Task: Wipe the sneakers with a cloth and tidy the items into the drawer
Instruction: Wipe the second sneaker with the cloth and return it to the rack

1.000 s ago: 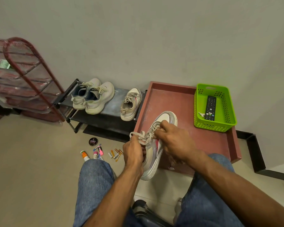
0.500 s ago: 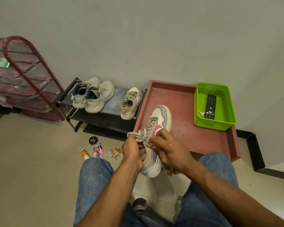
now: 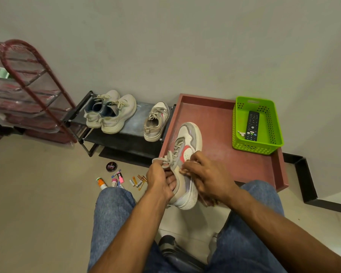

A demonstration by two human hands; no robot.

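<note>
A white and grey sneaker (image 3: 189, 138) with a pink side mark is held up between my knees, toe pointing away over the red drawer (image 3: 215, 123). My left hand (image 3: 159, 180) grips its collar by the laces, fingers tucked into the opening. My right hand (image 3: 209, 176) is curled against the sneaker's right side, pressing on it; a scrap of pale cloth (image 3: 207, 201) shows under the palm, mostly hidden. The matching sneaker (image 3: 156, 123) stands on the low black shoe rack (image 3: 138, 117).
A pale pair of sneakers (image 3: 110, 113) sits at the rack's left. A green basket (image 3: 238, 123) with a remote (image 3: 252, 126) stands in the drawer's far right corner. A polish tin (image 3: 111, 166) and several small tubes (image 3: 118, 179) lie on the floor. A red shelf unit (image 3: 28, 85) stands left.
The sneaker has tilted, showing more of its pink side. My right hand has slid from the laces down to the shoe's side. The left hand keeps its hold at the collar.
</note>
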